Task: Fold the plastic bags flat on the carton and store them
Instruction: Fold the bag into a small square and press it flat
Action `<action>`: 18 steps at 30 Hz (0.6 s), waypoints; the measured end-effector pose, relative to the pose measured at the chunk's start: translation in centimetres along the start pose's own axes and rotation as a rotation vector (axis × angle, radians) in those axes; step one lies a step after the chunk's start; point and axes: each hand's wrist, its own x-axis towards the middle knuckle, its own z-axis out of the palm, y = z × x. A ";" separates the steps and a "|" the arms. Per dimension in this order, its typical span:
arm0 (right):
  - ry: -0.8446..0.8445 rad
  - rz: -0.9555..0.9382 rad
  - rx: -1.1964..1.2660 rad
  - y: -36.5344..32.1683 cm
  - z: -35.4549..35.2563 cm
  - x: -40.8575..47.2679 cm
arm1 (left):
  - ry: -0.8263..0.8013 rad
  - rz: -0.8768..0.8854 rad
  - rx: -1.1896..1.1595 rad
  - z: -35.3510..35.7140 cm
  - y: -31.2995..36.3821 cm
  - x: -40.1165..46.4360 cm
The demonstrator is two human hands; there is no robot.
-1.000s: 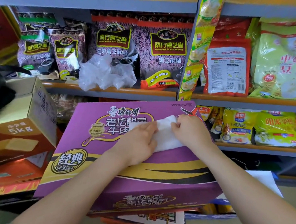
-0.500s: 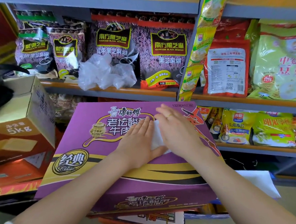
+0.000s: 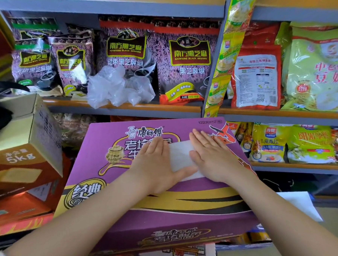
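A folded white translucent plastic bag (image 3: 180,156) lies flat on the top face of a large purple cardboard carton (image 3: 107,170) printed with yellow and black bands and Chinese lettering. Both hands press down on it with straight, spread fingers. The left hand (image 3: 156,165) covers the bag's left edge, its thumb reaching across the lower edge of the bag. The right hand (image 3: 210,157) covers the bag's right edge, and a thin ring shows on 1 finger. The 2 hands sit near each other but apart, with a strip of the bag bare between them.

Behind the carton, on the orange-edged metal shelf (image 3: 124,107), a loose heap of crumpled clear plastic bags (image 3: 119,85) rests against the purple black-sesame packets (image 3: 188,58) that stand in a row. To the right, a hanging strip of yellow-green sachets (image 3: 227,52) runs down the shelf post, next to a red-and-white food pouch (image 3: 257,74). On the left stands a brown cardboard box marked 5kg (image 3: 24,147), tilted. A white sheet of paper (image 3: 299,205) lies below the right forearm.
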 end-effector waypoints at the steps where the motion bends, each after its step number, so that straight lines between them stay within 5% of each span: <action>1: -0.005 -0.001 -0.008 0.0 -0.1 0.0 | 0.058 0.022 -0.026 -0.3 0.7 0.6; 5: -0.035 -0.086 -0.031 0.8 -0.2 0.1 | 0.164 0.216 -0.042 1.2 3.0 2.2; 18: 0.017 -0.023 0.021 1.5 0.2 -0.3 | 0.070 0.165 -0.009 2.8 -0.2 0.2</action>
